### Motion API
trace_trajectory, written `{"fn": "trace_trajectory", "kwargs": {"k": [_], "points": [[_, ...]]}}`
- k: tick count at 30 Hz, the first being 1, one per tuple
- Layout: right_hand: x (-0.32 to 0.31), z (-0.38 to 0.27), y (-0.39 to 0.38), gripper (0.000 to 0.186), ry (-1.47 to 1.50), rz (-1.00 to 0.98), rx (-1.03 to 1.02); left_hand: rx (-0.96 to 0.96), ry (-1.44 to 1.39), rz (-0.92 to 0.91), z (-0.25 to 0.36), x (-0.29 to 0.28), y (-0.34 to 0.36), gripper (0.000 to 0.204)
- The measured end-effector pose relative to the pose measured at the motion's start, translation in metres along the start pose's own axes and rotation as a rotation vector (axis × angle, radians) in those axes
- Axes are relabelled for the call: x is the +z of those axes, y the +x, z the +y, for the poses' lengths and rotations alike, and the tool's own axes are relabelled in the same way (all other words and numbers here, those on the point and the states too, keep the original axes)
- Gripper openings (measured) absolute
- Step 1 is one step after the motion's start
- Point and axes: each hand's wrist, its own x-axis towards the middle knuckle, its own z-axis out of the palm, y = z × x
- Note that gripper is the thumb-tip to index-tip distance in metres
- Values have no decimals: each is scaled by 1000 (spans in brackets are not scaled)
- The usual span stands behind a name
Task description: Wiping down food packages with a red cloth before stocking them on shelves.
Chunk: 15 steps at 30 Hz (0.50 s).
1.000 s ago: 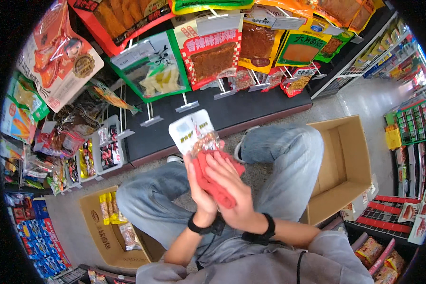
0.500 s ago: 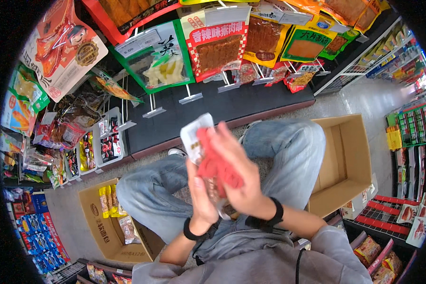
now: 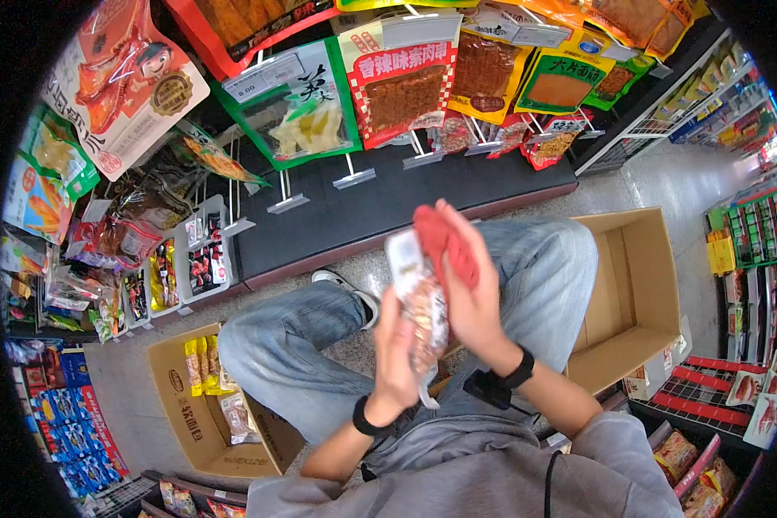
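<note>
Above my lap, my left hand grips a clear snack bag with brownish contents and a white top end. The bag stands tilted, its lower end hanging past my palm. Close beside it, my right hand has its fingers closed round a crumpled red cloth. The cloth lies against the upper right side of the bag. Slight motion blur softens both hands, and the fingers behind the bag are hidden.
My bent legs in jeans flank the hands. A cardboard box with yellow packets stands at left, another open cardboard box at right. Ahead, a low dark shelf base runs beneath hanging snack bags on hooks.
Both hands have shifted right with the bag and the cloth. The cloth, which covered much of the bag, now sits at its upper right, showing more of the bag.
</note>
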Motion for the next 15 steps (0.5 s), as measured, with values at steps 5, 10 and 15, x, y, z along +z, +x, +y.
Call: {"fn": "trace_trajectory", "kwargs": {"k": [5,10,15], "points": [[-27,18,7,43,162,174,164,-145,-151,-50,11,-8,-4,68],[-33,8,-13,42,439,218,608,-105,-150,25,7,-36,11,56],[-31,30,-41,43,687,203,821,-43,287,113,-13,-57,28,51]]}}
